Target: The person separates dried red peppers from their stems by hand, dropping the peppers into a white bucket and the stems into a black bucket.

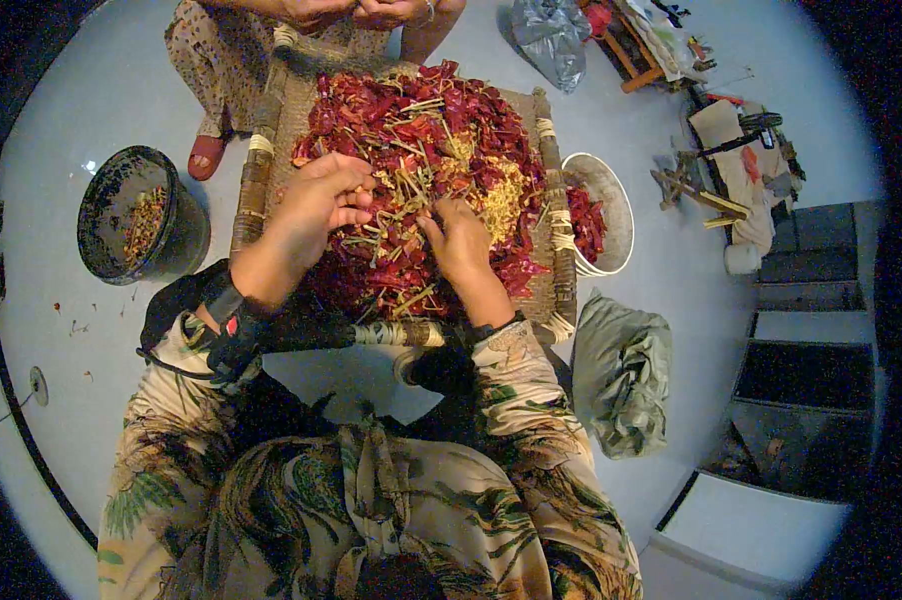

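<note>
Dried red chilli peppers [346, 110] lie heaped on a woven-topped wooden frame [248, 190] in front of me, mixed with pale stems and a patch of yellow seeds [506, 200]. Over the left part of the heap, my left hand [316, 210] is raised with its fingers curled inward; whatever they pinch is too small to make out. My right hand [459, 245] reaches down onto the middle of the heap, thumb and forefinger close together among the stems. Its fingertips are partly buried, so what they grip is hidden.
A black bucket [186, 225] with stems and bits inside stands left of the frame; a white bucket [621, 215] holding red chillies stands right. Nearby lies a green sack [621, 375]. Across the frame sits another person [211, 60], hands together. A grey plastic bag [551, 40] is farther back.
</note>
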The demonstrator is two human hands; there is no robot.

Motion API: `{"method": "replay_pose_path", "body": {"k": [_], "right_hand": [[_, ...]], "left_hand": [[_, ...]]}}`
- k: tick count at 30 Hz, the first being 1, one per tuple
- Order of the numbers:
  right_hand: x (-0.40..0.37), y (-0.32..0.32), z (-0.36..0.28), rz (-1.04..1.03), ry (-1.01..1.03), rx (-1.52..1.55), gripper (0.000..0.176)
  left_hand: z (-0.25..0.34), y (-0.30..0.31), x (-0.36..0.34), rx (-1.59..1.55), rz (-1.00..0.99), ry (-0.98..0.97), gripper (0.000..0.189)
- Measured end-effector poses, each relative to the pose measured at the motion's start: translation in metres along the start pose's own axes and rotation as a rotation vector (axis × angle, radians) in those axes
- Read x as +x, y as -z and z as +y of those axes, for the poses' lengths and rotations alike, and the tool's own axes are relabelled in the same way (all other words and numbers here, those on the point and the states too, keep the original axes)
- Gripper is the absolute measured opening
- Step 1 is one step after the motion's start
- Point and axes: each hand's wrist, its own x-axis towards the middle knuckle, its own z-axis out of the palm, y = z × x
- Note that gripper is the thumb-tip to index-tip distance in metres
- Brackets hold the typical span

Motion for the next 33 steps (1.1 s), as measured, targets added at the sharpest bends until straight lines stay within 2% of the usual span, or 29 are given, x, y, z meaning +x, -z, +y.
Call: {"method": "replay_pose_path", "body": {"k": [3, 7, 10, 20, 24, 30, 33], "right_hand": [[0.000, -0.005, 0.009, 0.047, 0.011, 0.193, 0.021], [0.004, -0.001, 0.017, 0.000, -0.126, 0.768, 0.016], [0.005, 0.026, 0.005, -0.150, -0.315, 1.048, 0.012], [0.009, 0.045, 0.012, 0.043, -0.455, 1.563, 0.008], [0.008, 0.044, 0.022, 0.024, -0.427, 1.652, 0.003], [0.007, 0.034, 0.016, -0.109, -0.469, 1.545, 0.009], [0.007, 0.034, -0.002, -0.161, -0.471, 1.378, 0.024]], "left_hand": [[-0.004, -0.002, 0.000, 0.015, 0.008, 0.026, 0.014], [-0.014, -0.005, 0.002, 0.016, -0.013, 0.058, 0.013], [-0.019, -0.004, 0.004, 0.021, -0.041, 0.055, 0.013], [-0.020, -0.003, 0.007, 0.053, -0.037, 0.062, 0.014], [-0.018, -0.004, 0.006, 0.051, -0.019, 0.069, 0.015], [-0.017, -0.003, 0.005, 0.079, -0.032, 0.049, 0.017], [-0.015, -0.006, 0.002, 0.074, -0.032, 0.053, 0.017]]}}
